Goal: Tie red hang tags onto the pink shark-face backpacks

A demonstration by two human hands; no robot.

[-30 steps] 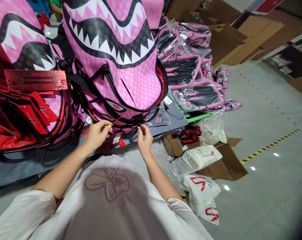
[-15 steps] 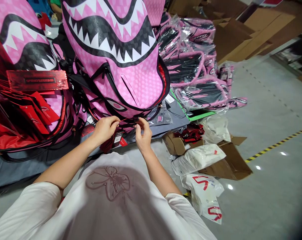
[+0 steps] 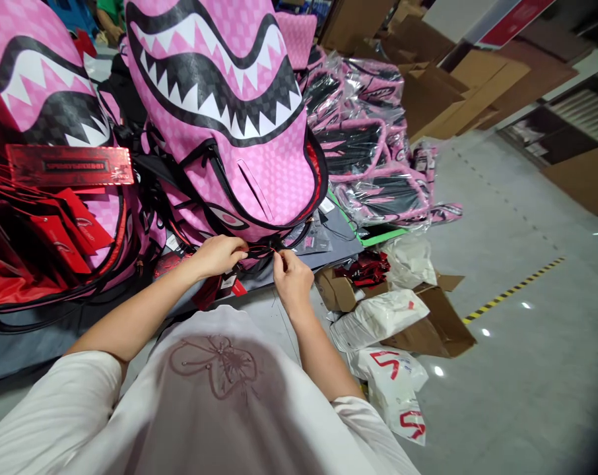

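Observation:
A pink backpack (image 3: 274, 168) with a shark-mouth print lies on the table, its top towards me. At its near edge, by the black handle loop, my left hand (image 3: 220, 256) is closed in a pinch on a thin red tag cord (image 3: 262, 249). My right hand (image 3: 294, 278) pinches the same cord from the other side, thumb and fingertip together. Below my left hand hang tags (image 3: 228, 282), white, black and red. Exactly how the cord runs through the backpack's loop is too small to tell.
On the left, another pink backpack (image 3: 46, 86) holds a bunch of red hang tags (image 3: 61, 241). Plastic-wrapped pink bags (image 3: 356, 148) are piled at the back right. Cartons (image 3: 440, 316) and white plastic bags (image 3: 388, 313) lie on the floor. Another person's hand (image 3: 109, 30) shows at the far left.
My right hand has moved slightly right and down, drawing the red cord out to a wider span. The whole view has shifted a little. My left hand stays by the backpack's edge.

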